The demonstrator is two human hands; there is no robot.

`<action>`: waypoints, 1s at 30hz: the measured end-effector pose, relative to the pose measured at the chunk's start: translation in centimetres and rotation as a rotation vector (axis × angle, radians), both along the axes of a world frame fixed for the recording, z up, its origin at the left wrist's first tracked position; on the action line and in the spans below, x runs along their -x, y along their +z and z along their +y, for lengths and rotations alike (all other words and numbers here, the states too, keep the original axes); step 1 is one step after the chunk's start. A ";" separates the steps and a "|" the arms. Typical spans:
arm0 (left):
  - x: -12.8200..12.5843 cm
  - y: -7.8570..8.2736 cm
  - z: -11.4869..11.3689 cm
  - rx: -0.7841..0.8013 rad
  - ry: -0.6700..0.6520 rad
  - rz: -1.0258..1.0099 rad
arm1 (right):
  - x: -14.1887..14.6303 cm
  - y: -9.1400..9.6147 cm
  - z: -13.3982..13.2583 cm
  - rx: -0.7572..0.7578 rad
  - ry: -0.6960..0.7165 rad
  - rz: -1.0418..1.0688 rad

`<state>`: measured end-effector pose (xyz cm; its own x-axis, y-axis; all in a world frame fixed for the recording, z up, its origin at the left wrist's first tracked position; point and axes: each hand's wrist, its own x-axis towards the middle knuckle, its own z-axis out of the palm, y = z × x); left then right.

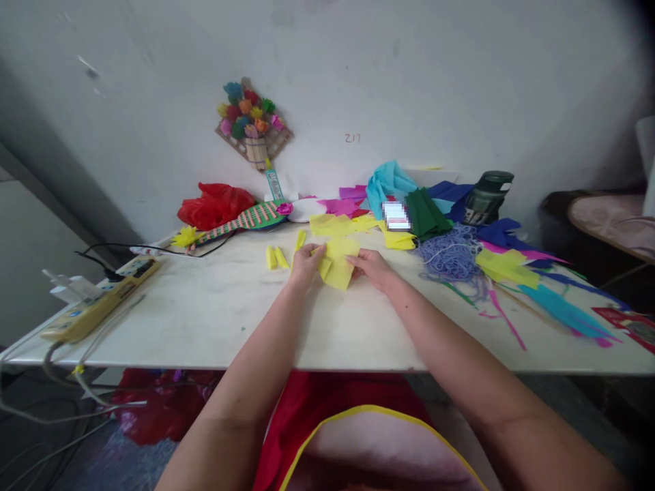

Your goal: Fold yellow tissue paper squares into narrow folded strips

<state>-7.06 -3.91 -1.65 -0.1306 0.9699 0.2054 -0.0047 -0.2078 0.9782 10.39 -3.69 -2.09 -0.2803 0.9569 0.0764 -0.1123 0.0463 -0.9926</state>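
A thin sheet of yellow crepe paper (pixel 342 262) is held up between my two hands, a little over the white tabletop (pixel 205 317). My left hand (pixel 308 262) pinches its left edge, where a folded yellow strip lies against the sheet. The right edge is gripped by my right hand (pixel 374 268), thumb on top. Small folded yellow pieces (pixel 276 257) lie left of my left hand. More yellow crepe paper (pixel 332 224) is spread just behind the held sheet.
Along the back are a red plastic bag (pixel 215 204), a striped decorated instrument shape (pixel 250 218), blue crepe paper (pixel 389 184) and a dark bottle (pixel 488 198). Tangled purple yarn (pixel 453 252) sits at right. A power strip (pixel 102 300) with cables occupies the left edge.
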 end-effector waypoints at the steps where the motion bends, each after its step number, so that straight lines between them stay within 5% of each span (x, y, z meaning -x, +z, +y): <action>1: 0.0 0.1 -0.1 0.007 -0.018 -0.001 | 0.1 -0.1 0.1 -0.014 -0.026 -0.006; 5: 0.0 0.2 -0.5 0.020 -0.074 0.049 | 0.0 -0.4 0.3 -0.067 -0.078 -0.030; 14: 0.0 0.3 -0.2 -0.130 0.142 0.587 | 0.2 0.3 -0.6 -0.063 0.060 -0.149; 30: -0.2 0.0 0.2 -0.130 0.150 0.501 | 0.7 0.3 -0.7 -0.137 0.000 -0.124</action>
<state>-6.88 -3.75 -1.66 -0.1206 0.9106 0.3953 0.4949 -0.2900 0.8191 9.72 -4.39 -1.76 -0.2957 0.9400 0.1705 0.0103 0.1816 -0.9833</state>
